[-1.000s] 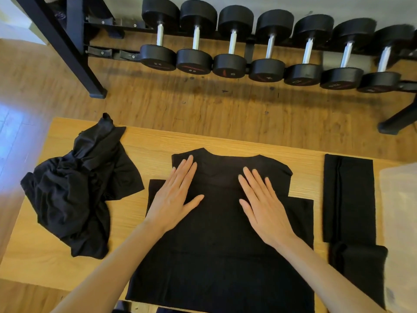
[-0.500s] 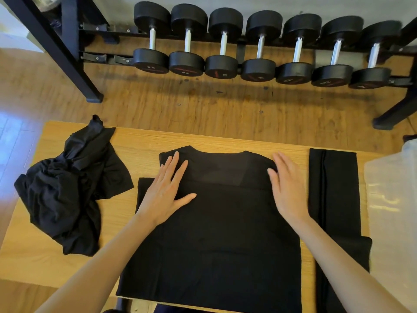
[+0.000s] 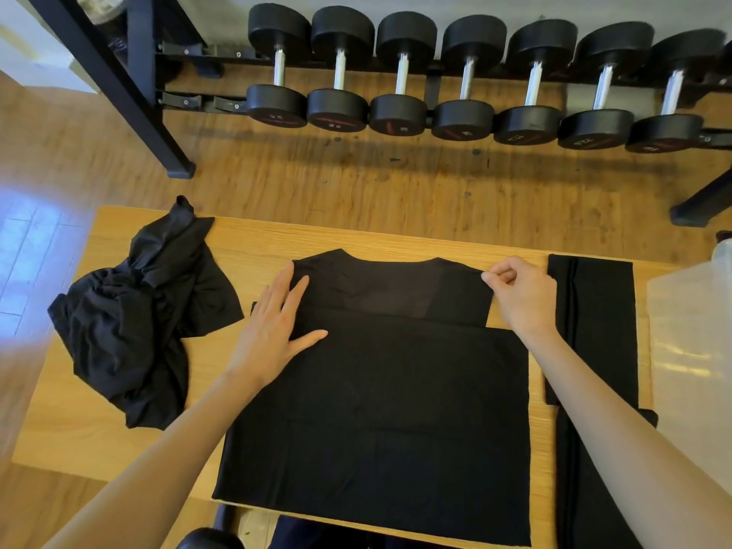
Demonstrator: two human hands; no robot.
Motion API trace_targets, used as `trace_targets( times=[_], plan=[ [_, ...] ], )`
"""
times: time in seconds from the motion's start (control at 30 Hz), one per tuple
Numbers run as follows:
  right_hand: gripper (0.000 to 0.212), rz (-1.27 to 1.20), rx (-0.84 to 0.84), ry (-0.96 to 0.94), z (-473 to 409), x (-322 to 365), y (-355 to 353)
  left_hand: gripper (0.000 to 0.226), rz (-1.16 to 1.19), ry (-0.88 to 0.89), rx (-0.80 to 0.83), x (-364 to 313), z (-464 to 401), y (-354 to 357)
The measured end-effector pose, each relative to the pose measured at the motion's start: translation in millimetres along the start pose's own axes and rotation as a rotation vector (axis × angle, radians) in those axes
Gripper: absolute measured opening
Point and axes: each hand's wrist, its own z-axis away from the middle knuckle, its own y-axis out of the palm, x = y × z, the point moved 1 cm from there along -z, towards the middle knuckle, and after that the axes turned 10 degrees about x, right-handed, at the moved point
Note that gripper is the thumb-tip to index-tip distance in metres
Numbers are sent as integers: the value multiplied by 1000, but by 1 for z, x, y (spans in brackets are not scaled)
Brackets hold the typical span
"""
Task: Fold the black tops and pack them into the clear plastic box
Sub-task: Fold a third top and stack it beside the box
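Note:
A black top (image 3: 380,410) lies flat in the middle of the wooden table (image 3: 277,239), collar at the far side, sleeves folded in. My left hand (image 3: 277,326) rests flat on its left shoulder area with straight fingers. My right hand (image 3: 519,291) pinches the top's right shoulder corner between thumb and fingers. A crumpled black top (image 3: 138,311) is heaped at the table's left. A folded black top (image 3: 594,322) lies as a long strip to the right. The clear plastic box (image 3: 689,350) stands at the right edge, partly cut off.
A rack of several black dumbbells (image 3: 467,77) stands on the wood floor beyond the table. A black rack leg (image 3: 119,93) slants down at the far left. The table's near edge runs under the spread top's hem.
My right hand slid from the middle of the top to its right shoulder corner and now pinches it. My left hand shifted slightly left and stays flat.

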Motion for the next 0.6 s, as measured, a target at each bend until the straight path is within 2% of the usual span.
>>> trace_targets(
  times=[0.17,0.37,0.6],
  plan=[
    [7,-54,31,-65,3,4,-3,85,20,-9,-14,23,10,-9],
    [7,-215,111,8,9,7,-9,71,53,-16,-37,44,19,-20],
    [8,-56,-11,-48,12,1,-10,64,180,-106,-27,51,16,-29]
  ],
)
